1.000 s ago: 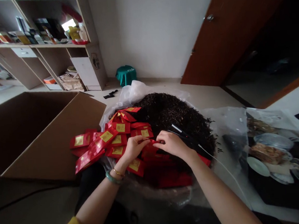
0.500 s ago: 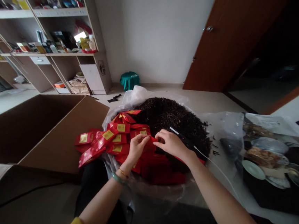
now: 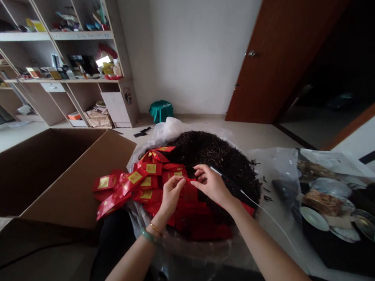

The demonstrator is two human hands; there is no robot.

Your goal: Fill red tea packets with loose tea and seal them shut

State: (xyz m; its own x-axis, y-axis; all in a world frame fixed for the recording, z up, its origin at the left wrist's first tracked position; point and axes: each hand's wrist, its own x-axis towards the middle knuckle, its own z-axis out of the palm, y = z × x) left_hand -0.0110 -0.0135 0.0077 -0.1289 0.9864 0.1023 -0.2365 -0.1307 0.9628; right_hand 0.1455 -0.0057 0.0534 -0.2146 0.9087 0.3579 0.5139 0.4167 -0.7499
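My left hand (image 3: 171,195) pinches the top edge of a red packet (image 3: 189,193) between thumb and fingers. At the same edge, close beside it, my right hand (image 3: 213,185) has its thumb and index finger closed on the packet. Many red packets with gold labels (image 3: 134,177) lie heaped to the left and under my hands. Behind them rises a mound of dark, dried leaf-like pieces (image 3: 214,149), resting in a clear plastic bag (image 3: 169,127). A black device (image 3: 233,185) with a white cable lies by my right hand, partly hidden by it.
A large open cardboard box (image 3: 79,180) stands on the left. Dishes and bowls (image 3: 314,218) sit on a dark surface at the right, beside clear plastic sheeting (image 3: 275,163). Behind are a shelf unit (image 3: 119,107), a green-covered bin (image 3: 161,111) and a brown door (image 3: 260,77).
The camera view has tilted up slightly. My fingertips have come closer together along the packet's top edge, and the right-hand fingers have shifted a little; both hands stay on the packet.
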